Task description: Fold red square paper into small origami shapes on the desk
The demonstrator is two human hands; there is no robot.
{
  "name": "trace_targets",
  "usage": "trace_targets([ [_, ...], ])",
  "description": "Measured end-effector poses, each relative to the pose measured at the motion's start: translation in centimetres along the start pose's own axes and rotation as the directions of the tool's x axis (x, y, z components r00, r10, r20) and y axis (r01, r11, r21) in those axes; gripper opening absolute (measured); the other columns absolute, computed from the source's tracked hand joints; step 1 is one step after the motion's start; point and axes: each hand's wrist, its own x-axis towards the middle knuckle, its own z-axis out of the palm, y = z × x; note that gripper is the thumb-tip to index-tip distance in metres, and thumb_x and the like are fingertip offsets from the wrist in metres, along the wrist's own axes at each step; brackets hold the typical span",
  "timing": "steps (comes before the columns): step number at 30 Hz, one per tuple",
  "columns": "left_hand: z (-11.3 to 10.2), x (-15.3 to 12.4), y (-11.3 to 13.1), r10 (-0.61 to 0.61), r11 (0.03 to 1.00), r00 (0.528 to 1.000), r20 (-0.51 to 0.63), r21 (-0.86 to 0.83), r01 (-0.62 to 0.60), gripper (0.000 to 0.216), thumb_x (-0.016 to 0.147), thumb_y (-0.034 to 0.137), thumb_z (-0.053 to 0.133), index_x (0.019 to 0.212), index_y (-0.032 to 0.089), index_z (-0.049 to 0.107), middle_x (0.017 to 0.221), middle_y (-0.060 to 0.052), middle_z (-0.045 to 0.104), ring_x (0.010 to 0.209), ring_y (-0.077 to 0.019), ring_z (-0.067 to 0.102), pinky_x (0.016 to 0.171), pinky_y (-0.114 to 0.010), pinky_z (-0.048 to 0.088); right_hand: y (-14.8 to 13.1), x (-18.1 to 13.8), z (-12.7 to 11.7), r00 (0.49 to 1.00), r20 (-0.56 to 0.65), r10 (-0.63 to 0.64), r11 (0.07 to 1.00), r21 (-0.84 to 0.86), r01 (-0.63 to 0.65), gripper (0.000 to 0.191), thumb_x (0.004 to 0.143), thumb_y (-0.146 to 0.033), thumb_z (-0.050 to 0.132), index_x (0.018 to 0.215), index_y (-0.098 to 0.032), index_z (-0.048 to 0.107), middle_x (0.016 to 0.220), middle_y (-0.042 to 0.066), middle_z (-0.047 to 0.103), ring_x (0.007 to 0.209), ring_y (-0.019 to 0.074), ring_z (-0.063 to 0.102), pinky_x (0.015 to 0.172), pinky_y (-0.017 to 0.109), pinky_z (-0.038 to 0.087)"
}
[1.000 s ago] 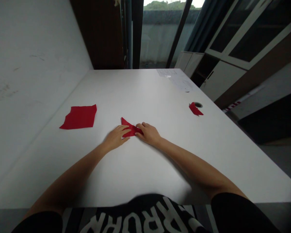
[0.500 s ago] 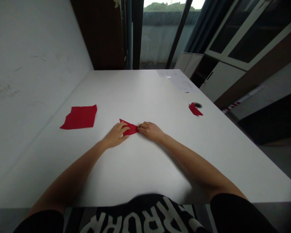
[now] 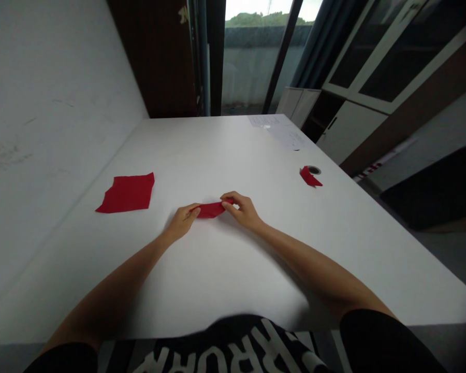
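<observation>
A small folded red paper (image 3: 210,209) sits between my two hands near the middle of the white table (image 3: 233,155). My left hand (image 3: 183,220) pinches its left end, fingers closed on it. Its right end is pinched by my right hand (image 3: 241,209), thumb and fingers together. The paper looks like a narrow strip, raised slightly off the tabletop.
A flat red paper sheet (image 3: 127,193) lies to the left near the wall. A small crumpled red piece (image 3: 309,177) rests by a round cable hole (image 3: 314,170) at the right. White papers (image 3: 285,132) lie at the far right corner. The table's right edge drops off.
The red paper was a triangle pressed flat under both hands; now it is folded narrower and both hands pinch its ends, lifting it a little.
</observation>
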Motion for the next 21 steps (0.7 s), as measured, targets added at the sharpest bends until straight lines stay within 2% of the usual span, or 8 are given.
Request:
trace_targets([
  [3,1.0,0.1,0.5,-0.14,0.914,0.986,-0.093,-0.396,0.093,0.05,0.094,0.057,0.056,0.118,0.015,0.071,0.111,-0.011,0.075,0.107,-0.026,0.067,0.097,-0.038,0.05,-0.9,0.3,0.2,0.994,0.009,0.107,0.929,0.356,-0.103,0.031,0.098,-0.048,0.058,0.113,-0.021,0.061,0.093,0.005,0.071,0.081,0.016,0.067,0.074,0.031,0.052],
  [5,1.6,0.2,1.2,-0.169,0.791,0.983,-0.073,-0.605,0.091,0.052,0.095,0.057,0.056,0.124,0.016,0.068,0.119,-0.012,0.073,0.116,-0.0271,0.064,0.1,-0.039,0.049,-1.4,0.4,0.4,0.991,0.049,0.128,0.879,0.457,-0.136,0.032,0.097,-0.049,0.059,0.112,-0.021,0.062,0.092,0.005,0.071,0.08,0.0156,0.067,0.073,0.031,0.052],
  [7,2.0,0.2,2.0,-0.165,0.684,0.986,-0.001,-0.721,0.113,0.053,0.095,0.056,0.056,0.129,0.017,0.065,0.126,-0.013,0.07,0.124,-0.0281,0.06,0.105,-0.041,0.047,-1.8,0.3,0.7,0.987,0.074,0.146,0.853,0.496,-0.163,0.032,0.093,-0.048,0.065,0.11,-0.02,0.063,0.089,0.003,0.069,0.079,0.0146,0.065,0.072,0.03,0.052],
  [10,2.3,0.0,2.9,-0.156,0.6,0.984,0.091,-0.783,0.167,0.053,0.095,0.055,0.057,0.132,0.017,0.063,0.131,-0.013,0.068,0.131,-0.0294,0.055,0.11,-0.042,0.043,-2.3,0.1,1.6,0.98,0.088,0.18,0.82,0.537,-0.199,0.031,0.089,-0.046,0.071,0.104,-0.021,0.061,0.083,0.0,0.066,0.073,0.0127,0.063,0.069,0.028,0.05],
  [13,2.4,-0.2,3.0,-0.145,0.56,0.979,0.145,-0.804,0.202,0.054,0.097,0.053,0.055,0.135,0.016,0.062,0.134,-0.013,0.066,0.134,-0.0299,0.053,0.113,-0.044,0.041,-2.7,-0.1,2.4,0.974,0.044,0.22,0.778,0.595,-0.203,0.032,0.087,-0.044,0.074,0.096,-0.022,0.053,0.075,-0.004,0.062,0.064,0.0107,0.059,0.063,0.026,0.048],
  [16,2.4,-0.3,2.7,-0.143,0.533,0.976,0.165,-0.818,0.216,0.054,0.097,0.052,0.055,0.138,0.016,0.06,0.136,-0.013,0.065,0.136,-0.0298,0.051,0.114,-0.045,0.04,-3.1,-0.2,3.0,0.969,0.036,0.244,0.739,0.641,-0.21,0.035,0.085,-0.044,0.075,0.093,-0.023,0.048,0.07,-0.006,0.06,0.059,0.0099,0.056,0.059,0.025,0.045],
  [21,2.5,-0.4,2.7,-0.175,0.529,0.967,0.186,-0.81,0.252,0.057,0.095,0.053,0.058,0.138,0.016,0.059,0.138,-0.013,0.064,0.138,-0.0311,0.049,0.115,-0.047,0.039,-3.8,-0.4,3.3,0.96,0.078,0.27,0.718,0.647,-0.255,0.035,0.085,-0.046,0.073,0.098,-0.024,0.05,0.065,-0.007,0.058,0.057,0.0108,0.055,0.058,0.025,0.044],
])
